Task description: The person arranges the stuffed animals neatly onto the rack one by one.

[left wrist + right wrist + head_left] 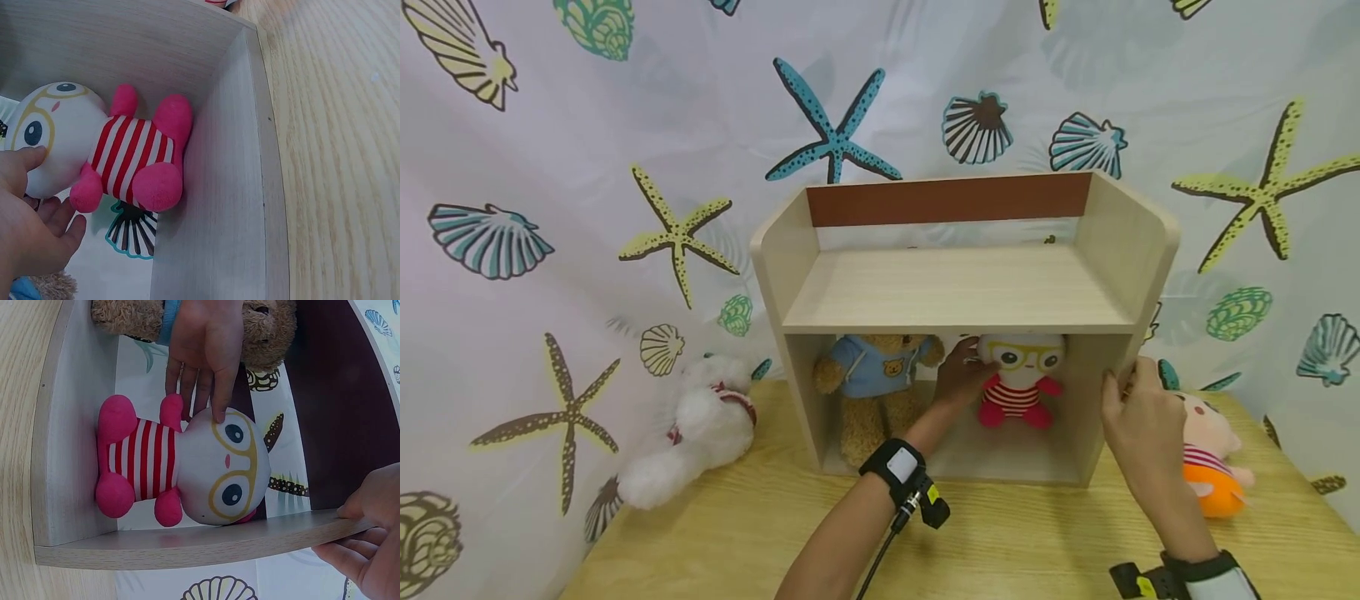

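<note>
The left hand [958,379] reaches into the lower compartment of a pale shelf [955,287], thumb on the face and fingers bent behind the head of a pink-and-white doll [1011,398] it holds there, beside an upright teddy bear [876,371] in blue. The right hand [1150,425] grips the shelf's right side panel. A white stuffed animal [707,425] and an orange-bottomed doll [1213,492] flank the shelf on the table [722,533].

Shelf [958,287] hides top of teddy bear [878,373]
</note>
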Motion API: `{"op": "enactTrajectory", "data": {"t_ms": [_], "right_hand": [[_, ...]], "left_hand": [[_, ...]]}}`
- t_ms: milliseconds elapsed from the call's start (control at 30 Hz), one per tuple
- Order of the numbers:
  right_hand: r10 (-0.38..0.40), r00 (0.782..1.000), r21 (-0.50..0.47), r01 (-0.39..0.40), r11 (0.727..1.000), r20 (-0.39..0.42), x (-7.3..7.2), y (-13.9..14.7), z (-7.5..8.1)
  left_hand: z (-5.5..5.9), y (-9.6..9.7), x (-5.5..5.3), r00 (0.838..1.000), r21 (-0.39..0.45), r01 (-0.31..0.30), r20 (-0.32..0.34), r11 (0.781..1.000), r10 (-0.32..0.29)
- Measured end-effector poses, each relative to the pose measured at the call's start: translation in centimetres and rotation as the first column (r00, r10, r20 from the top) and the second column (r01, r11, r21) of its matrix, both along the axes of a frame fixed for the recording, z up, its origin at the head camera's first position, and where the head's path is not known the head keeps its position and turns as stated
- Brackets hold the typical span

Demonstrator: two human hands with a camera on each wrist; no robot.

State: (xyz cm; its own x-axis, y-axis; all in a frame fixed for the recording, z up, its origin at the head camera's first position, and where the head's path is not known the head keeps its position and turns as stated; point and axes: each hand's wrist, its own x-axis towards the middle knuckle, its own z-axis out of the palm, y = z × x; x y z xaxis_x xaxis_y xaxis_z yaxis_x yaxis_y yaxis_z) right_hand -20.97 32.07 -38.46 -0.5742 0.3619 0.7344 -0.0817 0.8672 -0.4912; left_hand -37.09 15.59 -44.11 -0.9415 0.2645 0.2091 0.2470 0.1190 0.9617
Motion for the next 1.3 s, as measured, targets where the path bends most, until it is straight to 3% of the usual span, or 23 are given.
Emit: {"op": "enactTrajectory", "data": {"t_ms": [200,300,400,567,733,1033,1300], "right_hand": [[0.015,1.000,0.002,-0.015,1.000,-0.012,-0.3,-0.5,0.0],[0.014,1.000,0.007,-0.014,1.000,-0.024,-0.4,-0.6,0.0],[0.008,1.000,0.000,-0.008,1.000,-0.018,-0.4,-0.6,0.1],[-0.003,1.000,-0.011,0.002,1.000,-0.014,-0.3,-0.5,0.0],[-0.006,1.000,-0.010,0.006,1.000,0.000,-0.2,-0.4,-0.1],[-0.003,1.000,0.002,0.003,1.000,-0.021,-0.2,-0.5,-0.2],[-0.008,0.999,0.011,0.009,1.000,-0.034,-0.1,-0.6,-0.1]], "left_hand": [[-0.7,-1.5,-0.3,0.998,-0.002,0.024,-0.057,1.000,-0.024],[-0.6,-2.4,-0.1,0.998,-0.032,0.021,-0.056,0.999,-0.022],[-0.3,-3.6,0.7,0.998,-0.020,0.036,-0.055,0.999,-0.037],[-0.2,-5.8,1.7,0.991,0.047,0.113,-0.078,0.992,-0.109],[0.2,-8.2,2.9,0.987,0.045,0.159,-0.040,0.986,-0.157],[1.2,-11.2,4.3,0.985,0.039,0.172,-0.039,0.984,-0.171],[2.0,-12.9,4.8,0.988,0.021,0.139,-0.072,0.990,-0.137]]}}
